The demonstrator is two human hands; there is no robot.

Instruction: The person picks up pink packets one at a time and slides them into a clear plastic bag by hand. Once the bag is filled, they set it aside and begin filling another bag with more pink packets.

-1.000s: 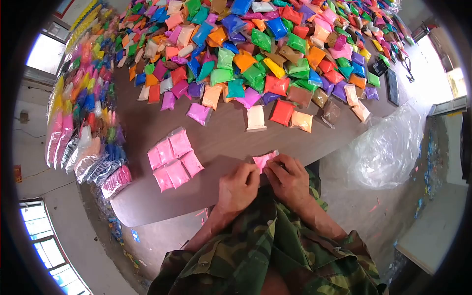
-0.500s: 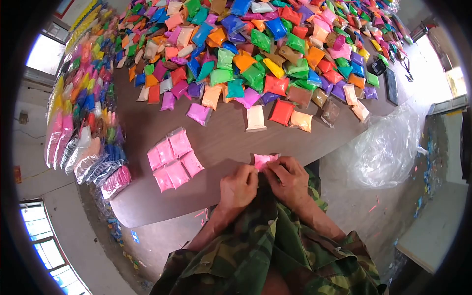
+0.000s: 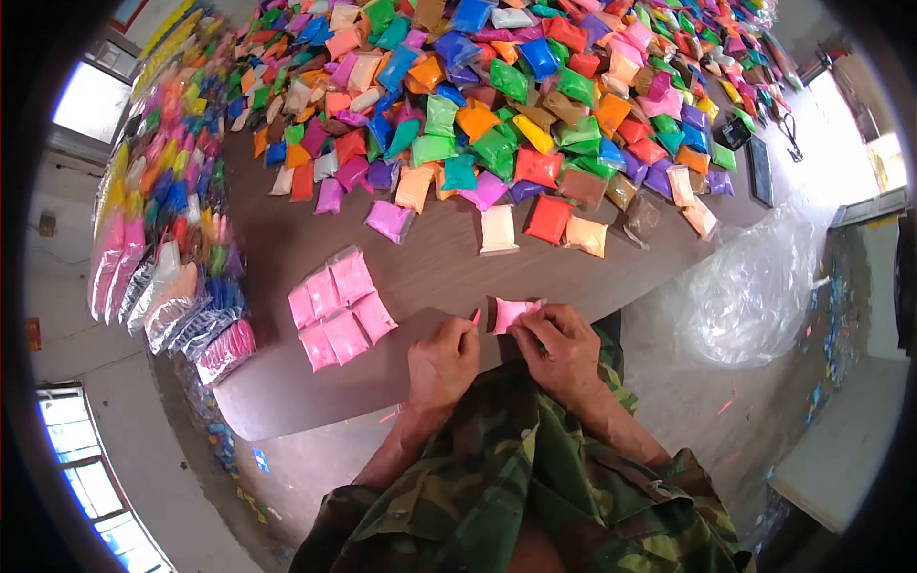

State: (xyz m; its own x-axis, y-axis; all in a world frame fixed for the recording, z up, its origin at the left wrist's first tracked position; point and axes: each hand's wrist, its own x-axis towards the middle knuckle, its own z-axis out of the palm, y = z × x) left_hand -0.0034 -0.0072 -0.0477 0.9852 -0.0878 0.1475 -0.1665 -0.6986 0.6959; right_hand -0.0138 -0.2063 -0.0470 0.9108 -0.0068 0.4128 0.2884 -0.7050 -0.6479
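Pink packet [image 3: 514, 314] in R hand [image 3: 557, 350], nr table's [image 3: 430, 277] front edge.

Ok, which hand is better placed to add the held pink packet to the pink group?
Right, I'd say: the right hand grips the pink packet. The left hand is nearer the pink group, but appears to pinch a small pink strip.

The small packets [image 3: 548, 220] look like glossy, crinkled plastic; the large clear bag [image 3: 745, 296] is shiny, wrinkled plastic film. The brown surface [image 3: 430, 272] appears smooth with a soft sheen, the camouflage clothing [image 3: 458, 477] matt cloth.
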